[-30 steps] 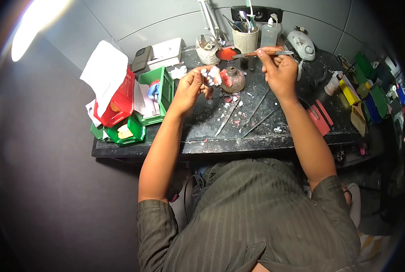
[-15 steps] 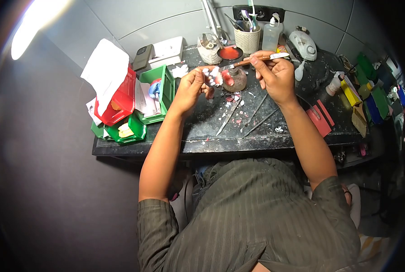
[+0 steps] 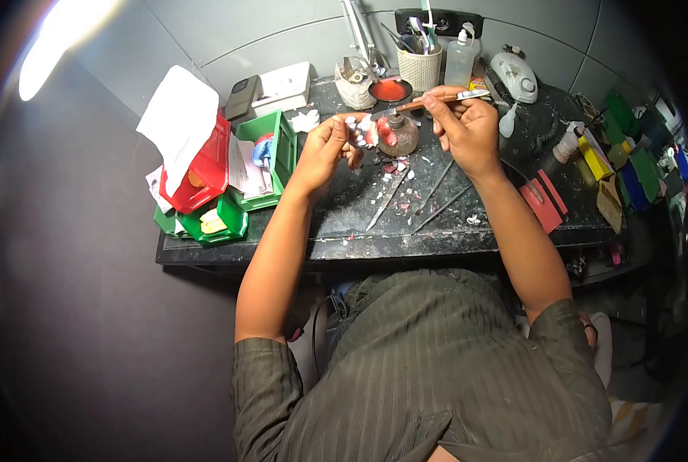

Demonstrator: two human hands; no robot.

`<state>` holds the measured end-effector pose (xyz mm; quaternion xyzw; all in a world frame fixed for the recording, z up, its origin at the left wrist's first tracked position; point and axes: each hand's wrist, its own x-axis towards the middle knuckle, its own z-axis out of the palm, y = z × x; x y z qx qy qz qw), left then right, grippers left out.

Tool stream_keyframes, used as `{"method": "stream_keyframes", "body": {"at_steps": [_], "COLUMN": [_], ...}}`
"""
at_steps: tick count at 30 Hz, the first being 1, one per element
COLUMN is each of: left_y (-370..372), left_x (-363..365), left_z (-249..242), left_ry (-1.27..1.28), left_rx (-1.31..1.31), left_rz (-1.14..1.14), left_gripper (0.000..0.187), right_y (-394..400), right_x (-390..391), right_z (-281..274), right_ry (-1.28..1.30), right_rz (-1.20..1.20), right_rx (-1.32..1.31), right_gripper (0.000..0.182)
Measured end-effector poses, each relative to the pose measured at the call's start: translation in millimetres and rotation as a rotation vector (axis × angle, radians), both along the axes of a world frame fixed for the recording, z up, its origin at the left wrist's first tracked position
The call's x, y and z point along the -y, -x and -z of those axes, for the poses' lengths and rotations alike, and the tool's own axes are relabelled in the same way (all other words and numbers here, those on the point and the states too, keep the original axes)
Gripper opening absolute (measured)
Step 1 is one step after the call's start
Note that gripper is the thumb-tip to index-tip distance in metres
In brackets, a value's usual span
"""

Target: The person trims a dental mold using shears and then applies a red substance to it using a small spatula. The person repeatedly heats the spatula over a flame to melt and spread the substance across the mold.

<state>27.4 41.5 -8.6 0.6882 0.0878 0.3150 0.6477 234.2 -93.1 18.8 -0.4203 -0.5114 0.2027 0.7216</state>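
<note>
My left hand (image 3: 326, 152) is closed on a small dental model (image 3: 365, 131) with white teeth and red, wax-like material. Between the fingers of my right hand (image 3: 467, 131) is a brown-handled tool (image 3: 432, 101), its metal tip pointing left over a glass burner (image 3: 399, 136), close to the model. The burner stands on the dark worktop behind the model. Just beyond it is a black round dish (image 3: 391, 90) with red material inside. Two thin metal tools (image 3: 443, 202) and a pale pointed one (image 3: 388, 200) lie nearer the front edge among white and red scraps.
At the left are green (image 3: 284, 158) and red bins (image 3: 214, 165) with papers. A phone (image 3: 242, 97), a white tray (image 3: 284, 86), a woven cup (image 3: 419, 68) and a clear bottle (image 3: 459, 60) stand at the back. Pink sheets (image 3: 542, 206) lie at the right.
The tip of the brown-handled tool has shifted slightly left, over the burner top towards the model. Both hands are almost where they were.
</note>
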Motion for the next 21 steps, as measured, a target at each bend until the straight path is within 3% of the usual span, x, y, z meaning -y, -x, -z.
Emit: {"method": "stream_keyframes", "body": {"at_steps": [21], "left_y": [0.6], "left_x": [-1.2], "left_z": [-0.8], "left_ry": [0.011], "left_rx": [0.006], "left_rz": [-0.003], "left_gripper": [0.067], "right_y": [1.4], "right_x": [6.1], "right_z": [-3.4], "right_ry": [0.051], "right_rz": [-0.068], "right_rx": [0.001], "right_gripper": [0.013]}}
